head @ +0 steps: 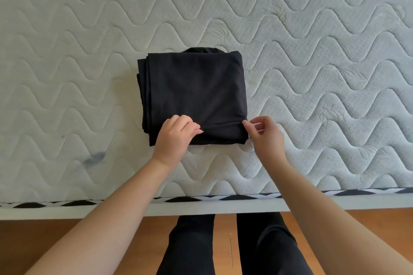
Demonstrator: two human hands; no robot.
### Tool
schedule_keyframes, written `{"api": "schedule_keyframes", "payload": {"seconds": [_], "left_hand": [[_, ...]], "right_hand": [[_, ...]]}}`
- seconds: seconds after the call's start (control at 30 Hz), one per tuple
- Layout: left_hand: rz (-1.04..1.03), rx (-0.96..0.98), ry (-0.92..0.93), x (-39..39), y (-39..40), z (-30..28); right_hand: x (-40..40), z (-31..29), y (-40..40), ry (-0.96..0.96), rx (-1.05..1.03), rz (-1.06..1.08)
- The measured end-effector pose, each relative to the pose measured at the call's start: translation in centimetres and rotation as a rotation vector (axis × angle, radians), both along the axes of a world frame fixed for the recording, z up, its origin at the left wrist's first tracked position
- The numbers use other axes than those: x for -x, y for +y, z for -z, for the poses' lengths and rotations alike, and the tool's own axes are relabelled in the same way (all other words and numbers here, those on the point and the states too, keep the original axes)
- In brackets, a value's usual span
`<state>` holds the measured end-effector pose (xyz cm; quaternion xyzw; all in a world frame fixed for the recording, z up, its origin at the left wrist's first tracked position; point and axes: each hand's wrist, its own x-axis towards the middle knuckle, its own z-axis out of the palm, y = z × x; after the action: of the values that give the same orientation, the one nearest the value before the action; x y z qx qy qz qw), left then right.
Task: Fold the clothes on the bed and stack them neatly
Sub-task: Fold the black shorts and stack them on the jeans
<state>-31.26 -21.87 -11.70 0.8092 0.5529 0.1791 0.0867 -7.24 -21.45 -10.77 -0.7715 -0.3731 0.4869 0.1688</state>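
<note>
The left hand [176, 134] rests on the near edge of the folded black cloth [194, 91], fingers curled and pinching a small ridge of fabric. The right hand [266, 134] pinches the cloth's near right corner between thumb and fingertips. The cloth lies flat on the mattress [312, 51], its layered edges showing along the left side. Bare quilted mattress spreads wide to the left, right and beyond the hands. Behind the wrists runs the mattress edge with a black-and-white trim [223, 197], then the person's dark-clad legs [263, 248] over a wooden floor [44, 230].
</note>
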Motion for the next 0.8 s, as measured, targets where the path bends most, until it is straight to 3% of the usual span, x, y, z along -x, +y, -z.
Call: {"api": "schedule_keyframes", "payload": {"seconds": [0.2, 0.5, 0.7, 0.8], "left_hand": [[0.142, -0.038, 0.003, 1.8, -1.2, -0.1], [0.075, 0.148, 0.333, 4.4, -2.7, 1.0], [0.117, 0.175, 0.247, 5.4, -2.6, -0.2], [-0.143, 0.217, 0.075, 5.0, -1.4, -1.0]], "right_hand": [[0.4, 0.0, -1.8, -0.061, 0.060, -0.116], [-0.2, -0.6, -2.7, -0.045, 0.099, -0.124], [-0.2, -0.5, -3.2, -0.045, 0.131, -0.169], [-0.4, -0.6, -1.7, 0.005, 0.034, -0.102]]}}
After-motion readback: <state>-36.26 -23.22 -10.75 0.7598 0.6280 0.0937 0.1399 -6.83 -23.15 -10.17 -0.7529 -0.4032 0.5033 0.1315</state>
